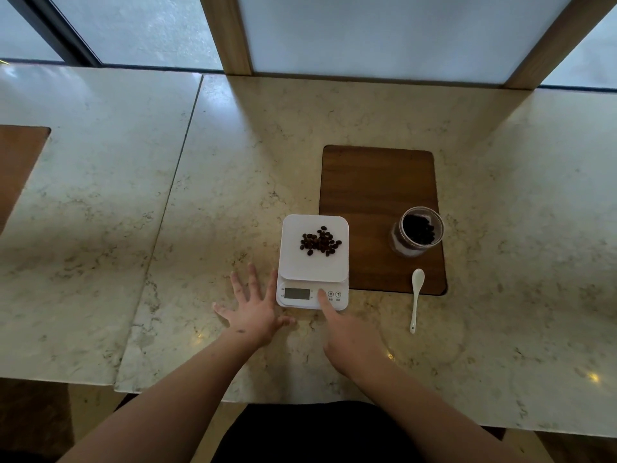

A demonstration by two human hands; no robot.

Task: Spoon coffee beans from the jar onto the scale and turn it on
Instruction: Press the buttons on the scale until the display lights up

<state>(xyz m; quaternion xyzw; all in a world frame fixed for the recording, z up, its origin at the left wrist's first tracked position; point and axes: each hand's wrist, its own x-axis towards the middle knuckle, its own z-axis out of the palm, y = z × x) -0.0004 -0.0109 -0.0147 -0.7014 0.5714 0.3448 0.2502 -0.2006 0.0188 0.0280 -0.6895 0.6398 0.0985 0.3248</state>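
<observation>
A white kitchen scale (313, 267) sits on the marble counter with a small heap of coffee beans (320, 242) on its platform. Its display looks blank. My right hand (347, 332) points with the index finger, whose tip rests on a button at the scale's front panel; the other fingers are curled. My left hand (254, 305) lies flat on the counter with fingers spread, touching the scale's left side. An open glass jar (416, 231) holding coffee beans stands to the right on a wooden board. A white spoon (416, 297) lies on the counter below the jar.
The wooden board (377, 195) is set into the counter behind and right of the scale. A seam (177, 182) runs down the marble counter at the left. Another wooden inlay (16, 162) shows at the far left. Windows and wooden posts stand behind the counter.
</observation>
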